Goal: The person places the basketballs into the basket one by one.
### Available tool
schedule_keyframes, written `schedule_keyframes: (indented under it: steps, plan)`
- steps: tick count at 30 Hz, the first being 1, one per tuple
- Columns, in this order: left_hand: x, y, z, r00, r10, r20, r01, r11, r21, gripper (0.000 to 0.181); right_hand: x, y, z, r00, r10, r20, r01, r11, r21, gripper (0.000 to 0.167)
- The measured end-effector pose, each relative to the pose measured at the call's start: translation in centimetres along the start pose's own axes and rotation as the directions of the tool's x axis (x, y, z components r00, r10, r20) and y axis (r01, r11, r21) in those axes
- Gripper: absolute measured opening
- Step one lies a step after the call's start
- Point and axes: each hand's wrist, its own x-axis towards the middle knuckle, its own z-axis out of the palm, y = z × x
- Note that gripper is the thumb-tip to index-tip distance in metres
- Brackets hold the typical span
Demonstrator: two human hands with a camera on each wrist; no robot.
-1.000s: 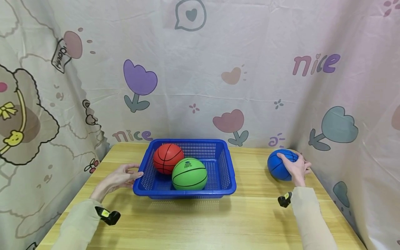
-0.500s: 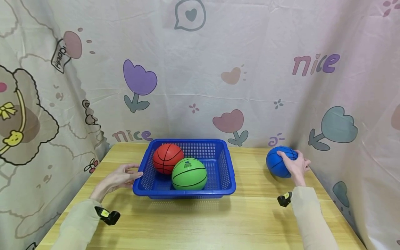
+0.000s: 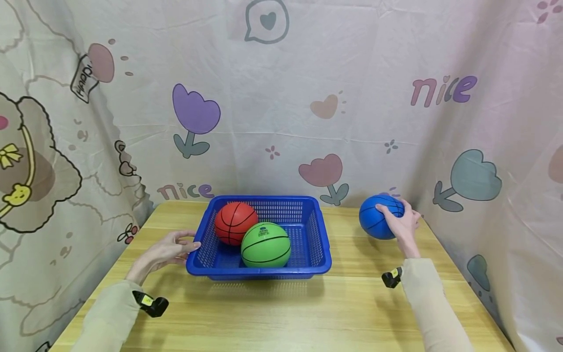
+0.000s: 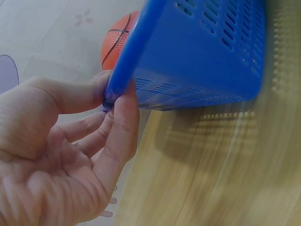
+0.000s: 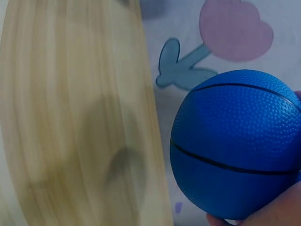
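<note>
A blue mini basketball (image 3: 375, 218) is gripped by my right hand (image 3: 403, 226) above the right side of the table; in the right wrist view the ball (image 5: 235, 136) fills much of the right half. With thumb and fingers my left hand (image 3: 169, 250) pinches the left rim of a blue plastic basket (image 3: 308, 244). The left wrist view shows the thumb on one side of that rim (image 4: 136, 47) and a finger on the other. Inside the basket, a red basketball (image 3: 235, 223) sits at the back left and a green basketball (image 3: 266, 246) lies in front of it.
The wooden table (image 3: 281, 313) carries the basket near its back edge. Behind and at both sides hangs a printed cloth (image 3: 264, 117). A small black camera (image 3: 154, 305) is strapped to each wrist.
My right hand has lifted the blue basketball off the table and carried it left toward the basket. The left hand, the basket and the two balls in it have stayed put.
</note>
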Motion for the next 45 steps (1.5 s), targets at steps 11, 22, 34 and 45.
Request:
schedule_keyframes:
  steps: [11,22,34,45]
  plan:
    - [0.0,0.0,0.0,1.000,-0.004,0.001,0.004,1.000,-0.001,0.073,-1.2,-2.7,2.6,0.990,-0.124,0.062,0.120,0.991,0.063,0.091]
    - [0.0,-0.2,-0.1,1.000,-0.007,0.001,0.007,1.000,0.006,0.074,-2.5,-4.7,4.6,0.967,-0.215,0.134,0.195,0.969,0.152,0.084]
    - [0.0,-0.3,-0.2,1.000,-0.012,-0.007,0.013,1.000,0.020,0.073,-3.7,-6.8,6.9,0.936,-0.290,0.200,0.245,0.944,0.220,0.079]
    - [0.1,-0.2,-0.2,1.000,-0.005,0.001,0.005,1.000,0.021,0.074,-4.3,-8.0,9.4,0.883,-0.385,0.270,0.336,0.918,0.210,0.077]
